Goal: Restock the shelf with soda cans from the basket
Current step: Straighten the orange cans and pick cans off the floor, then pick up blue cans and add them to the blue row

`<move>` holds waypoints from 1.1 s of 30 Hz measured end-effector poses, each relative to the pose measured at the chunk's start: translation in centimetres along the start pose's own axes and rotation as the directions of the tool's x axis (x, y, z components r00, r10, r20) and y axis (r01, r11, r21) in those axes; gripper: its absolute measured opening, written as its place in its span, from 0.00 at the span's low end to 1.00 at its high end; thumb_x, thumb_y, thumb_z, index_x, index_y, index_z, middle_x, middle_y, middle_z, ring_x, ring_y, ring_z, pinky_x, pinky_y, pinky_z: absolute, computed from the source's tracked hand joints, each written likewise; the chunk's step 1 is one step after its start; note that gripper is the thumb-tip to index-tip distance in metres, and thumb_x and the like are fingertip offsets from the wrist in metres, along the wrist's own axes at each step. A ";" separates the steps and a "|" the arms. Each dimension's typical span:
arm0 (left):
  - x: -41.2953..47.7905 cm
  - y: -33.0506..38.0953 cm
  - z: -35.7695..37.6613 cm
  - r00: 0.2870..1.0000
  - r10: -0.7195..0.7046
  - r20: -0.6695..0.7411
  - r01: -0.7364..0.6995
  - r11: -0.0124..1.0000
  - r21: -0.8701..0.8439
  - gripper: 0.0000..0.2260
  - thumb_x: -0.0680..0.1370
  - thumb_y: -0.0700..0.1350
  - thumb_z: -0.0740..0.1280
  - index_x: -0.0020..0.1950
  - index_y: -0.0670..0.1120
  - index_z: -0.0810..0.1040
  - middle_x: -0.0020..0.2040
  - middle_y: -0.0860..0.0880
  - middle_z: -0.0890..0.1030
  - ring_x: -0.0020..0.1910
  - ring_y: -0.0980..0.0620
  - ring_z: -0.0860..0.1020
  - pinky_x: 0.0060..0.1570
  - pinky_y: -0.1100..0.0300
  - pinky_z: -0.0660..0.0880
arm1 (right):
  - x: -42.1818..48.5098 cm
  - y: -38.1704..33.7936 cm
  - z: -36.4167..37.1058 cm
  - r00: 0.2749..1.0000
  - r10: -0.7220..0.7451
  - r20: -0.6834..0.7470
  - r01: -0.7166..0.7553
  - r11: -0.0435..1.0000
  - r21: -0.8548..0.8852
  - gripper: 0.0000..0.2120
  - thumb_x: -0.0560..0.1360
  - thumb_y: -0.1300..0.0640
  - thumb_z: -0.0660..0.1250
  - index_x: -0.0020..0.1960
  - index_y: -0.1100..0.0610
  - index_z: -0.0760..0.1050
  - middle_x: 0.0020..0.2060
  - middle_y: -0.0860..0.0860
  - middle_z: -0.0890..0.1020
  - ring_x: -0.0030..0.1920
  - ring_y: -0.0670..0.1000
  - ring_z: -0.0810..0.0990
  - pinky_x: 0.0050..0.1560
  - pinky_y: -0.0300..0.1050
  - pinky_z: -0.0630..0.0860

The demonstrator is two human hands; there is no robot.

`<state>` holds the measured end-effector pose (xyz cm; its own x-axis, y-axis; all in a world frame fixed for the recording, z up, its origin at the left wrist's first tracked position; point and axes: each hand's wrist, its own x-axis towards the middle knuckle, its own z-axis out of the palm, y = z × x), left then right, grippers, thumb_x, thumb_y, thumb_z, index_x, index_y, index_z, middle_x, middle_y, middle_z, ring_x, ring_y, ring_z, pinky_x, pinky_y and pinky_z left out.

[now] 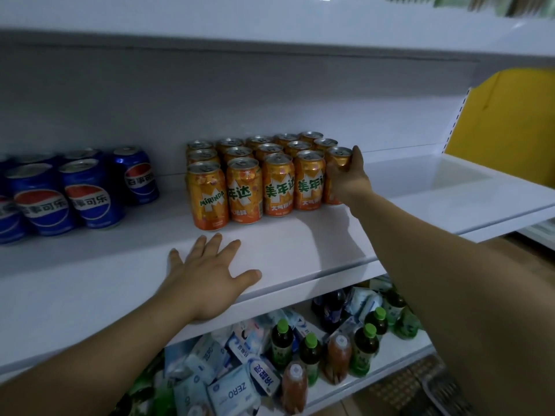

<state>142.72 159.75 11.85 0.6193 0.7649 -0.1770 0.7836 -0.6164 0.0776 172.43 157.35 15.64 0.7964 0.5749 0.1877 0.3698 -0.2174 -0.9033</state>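
Note:
Several orange Mirinda cans (244, 187) stand in tight rows on the white shelf (300, 235). My right hand (350, 178) grips the orange can (338, 156) at the right end of the front row, fingers curled round its far side, the can upright on the shelf. My left hand (207, 277) lies flat, fingers spread, on the shelf's front edge, just in front of the leftmost orange can. Several blue Pepsi cans (87, 193) stand at the left of the same shelf. No basket is in view.
To the right of the orange cans the shelf surface (435, 187) is bare, ending at a yellow side panel (510, 121). The lower shelf (390, 349) holds green-capped bottles (282, 340) and blue-white packets (228, 391). Another shelf board (240, 22) hangs overhead.

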 end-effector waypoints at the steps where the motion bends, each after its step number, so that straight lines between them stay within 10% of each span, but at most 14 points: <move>1: 0.0 0.0 -0.1 1.000 0.003 0.001 -0.003 1.000 -0.003 0.37 0.73 0.73 0.45 0.78 0.59 0.42 0.79 0.53 0.40 0.78 0.50 0.39 0.73 0.38 0.40 | -0.7 -0.3 -0.4 1.000 0.016 0.024 -0.015 1.000 -0.012 0.39 0.79 0.42 0.60 0.79 0.51 0.41 0.72 0.53 0.69 0.70 0.58 0.69 0.64 0.47 0.65; 8: -0.7 0.3 -1.3 0.999 0.042 -0.006 -0.042 0.999 -0.034 0.36 0.75 0.71 0.49 0.79 0.55 0.49 0.80 0.50 0.46 0.78 0.48 0.46 0.74 0.40 0.45 | -7.8 -2.4 -6.4 0.994 0.078 0.073 -0.054 0.957 -0.286 0.35 0.80 0.40 0.56 0.79 0.57 0.50 0.76 0.57 0.61 0.73 0.60 0.64 0.68 0.51 0.65; 17: -8.4 12.9 -1.5 0.816 0.575 -0.060 -0.578 0.809 -0.109 0.29 0.76 0.62 0.63 0.74 0.51 0.64 0.73 0.49 0.66 0.71 0.46 0.65 0.68 0.48 0.66 | -20.8 -1.7 -16.9 0.971 0.163 0.174 0.006 0.712 -0.702 0.34 0.79 0.38 0.57 0.79 0.54 0.55 0.74 0.55 0.65 0.69 0.58 0.70 0.63 0.51 0.70; 26: -13.2 20.9 10.7 0.693 0.659 0.291 -0.660 0.743 -0.112 0.34 0.77 0.62 0.62 0.78 0.48 0.55 0.78 0.48 0.57 0.75 0.47 0.59 0.72 0.50 0.62 | -31.8 6.4 -23.2 0.923 0.354 0.148 -0.076 0.547 -0.833 0.31 0.80 0.40 0.58 0.77 0.54 0.57 0.75 0.56 0.64 0.70 0.58 0.67 0.66 0.51 0.68; 33: -11.7 22.6 21.9 0.614 0.621 0.487 -0.598 0.769 -0.227 0.28 0.70 0.65 0.64 0.61 0.47 0.76 0.63 0.47 0.77 0.61 0.45 0.75 0.59 0.53 0.73 | -34.7 19.9 -22.8 0.801 0.575 0.166 -0.182 0.498 -0.848 0.30 0.78 0.39 0.61 0.74 0.54 0.63 0.67 0.57 0.71 0.63 0.58 0.73 0.60 0.52 0.74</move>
<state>152.15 132.79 -5.80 0.8425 -0.0045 -0.5387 0.2433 -0.8890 0.3880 163.08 115.04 -0.08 0.7714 0.4666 -0.4327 0.4453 -0.8815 -0.1569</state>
